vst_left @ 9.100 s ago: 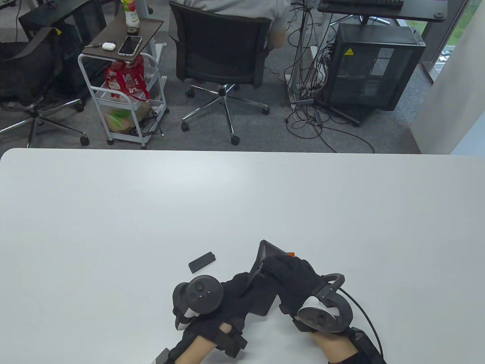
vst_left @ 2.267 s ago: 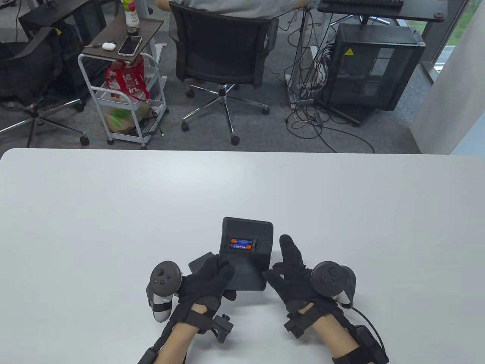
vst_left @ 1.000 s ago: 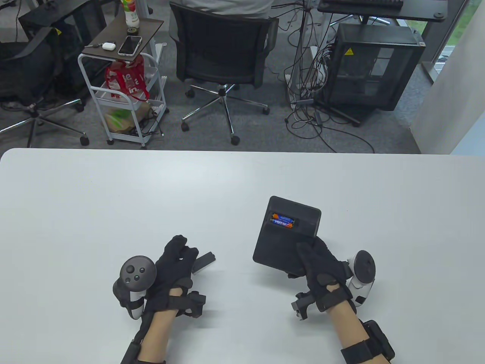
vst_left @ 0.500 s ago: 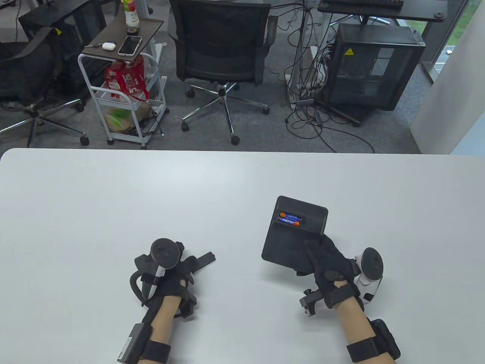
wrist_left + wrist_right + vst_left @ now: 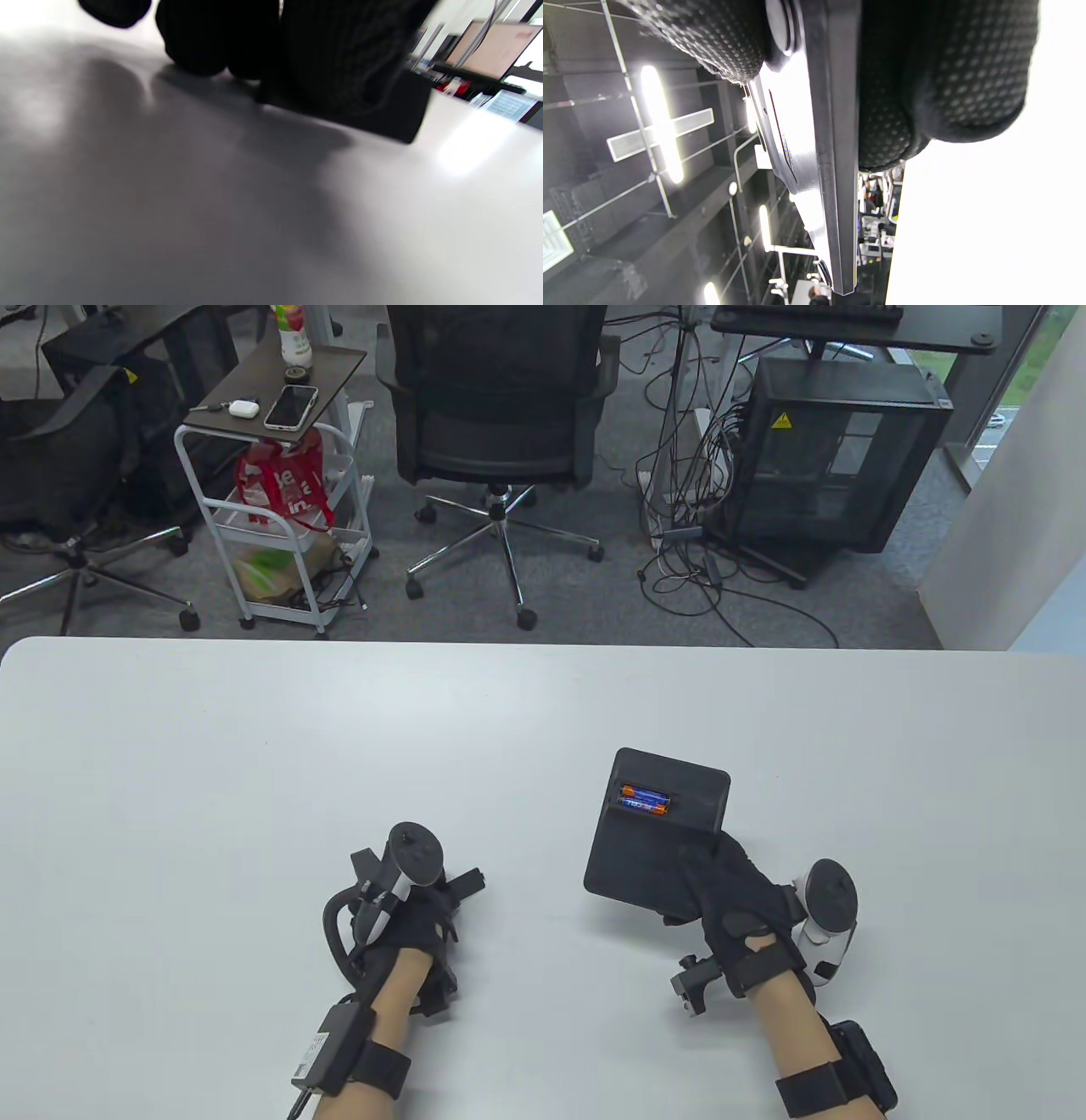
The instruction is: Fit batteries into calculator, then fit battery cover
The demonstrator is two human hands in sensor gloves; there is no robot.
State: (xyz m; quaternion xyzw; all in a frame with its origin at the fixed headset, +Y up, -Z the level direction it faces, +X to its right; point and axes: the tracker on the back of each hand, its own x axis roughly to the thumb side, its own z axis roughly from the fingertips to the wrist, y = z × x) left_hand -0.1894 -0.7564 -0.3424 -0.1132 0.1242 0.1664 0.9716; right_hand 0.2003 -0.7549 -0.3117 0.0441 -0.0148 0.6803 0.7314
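The black calculator (image 5: 657, 836) is back side up, tilted a little above the white table (image 5: 254, 780). Two batteries (image 5: 647, 798) sit in its open compartment. My right hand (image 5: 691, 878) grips its near right corner, thumb on top and fingers beneath. In the right wrist view its edge (image 5: 835, 169) sits between my gloved fingers (image 5: 967, 84). The black battery cover (image 5: 468, 886) lies on the table to the left. My left hand (image 5: 437, 899) covers its near end. In the left wrist view my fingers (image 5: 331, 55) close on the cover (image 5: 394, 114), which still touches the table.
An office chair (image 5: 501, 398), a white cart (image 5: 280, 500) with a phone on it, and a computer case (image 5: 836, 449) stand on the floor beyond the table's far edge.
My left hand has rolled over and settled on the battery cover, tracker now on top. The right hand and calculator have barely moved. The person has left the chair.
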